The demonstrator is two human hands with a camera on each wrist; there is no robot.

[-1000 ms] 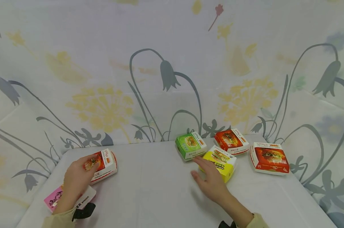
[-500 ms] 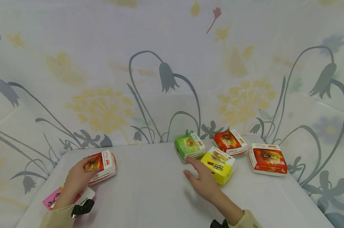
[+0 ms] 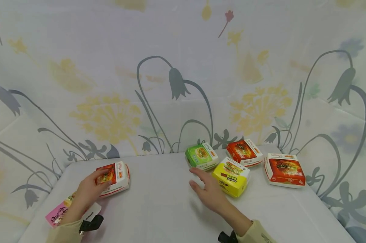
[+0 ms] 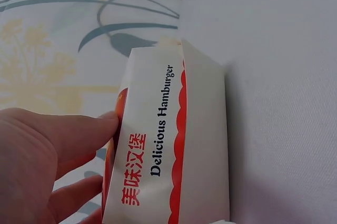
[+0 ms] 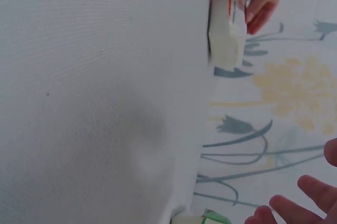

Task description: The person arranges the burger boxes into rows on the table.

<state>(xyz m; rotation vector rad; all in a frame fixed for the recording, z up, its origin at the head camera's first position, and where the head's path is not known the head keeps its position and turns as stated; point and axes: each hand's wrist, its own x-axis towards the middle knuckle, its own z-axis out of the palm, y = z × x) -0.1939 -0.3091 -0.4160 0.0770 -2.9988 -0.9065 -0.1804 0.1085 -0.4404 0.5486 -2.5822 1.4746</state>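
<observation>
Partway, I'm judging: the left hand (image 3: 88, 190) is touching the red-and-white box (image 3: 120, 177) on the worktop's (image 3: 155, 209) left side.
I'm seeing its fingers lying extended over the top, not wrapping round; the right hand (image 3: 211, 194) is hovering, fingers spread, holding nothing, near the green box (image 3: 201, 155) and yellow box (image 3: 231, 179). Those two, the rear red box (image 3: 244, 151) and the far-right red box (image 3: 286, 169) are sitting grouped; the touched box and pink box (image 3: 54, 215) are lying apart, so I'm counting those two as unsettled.
</observation>
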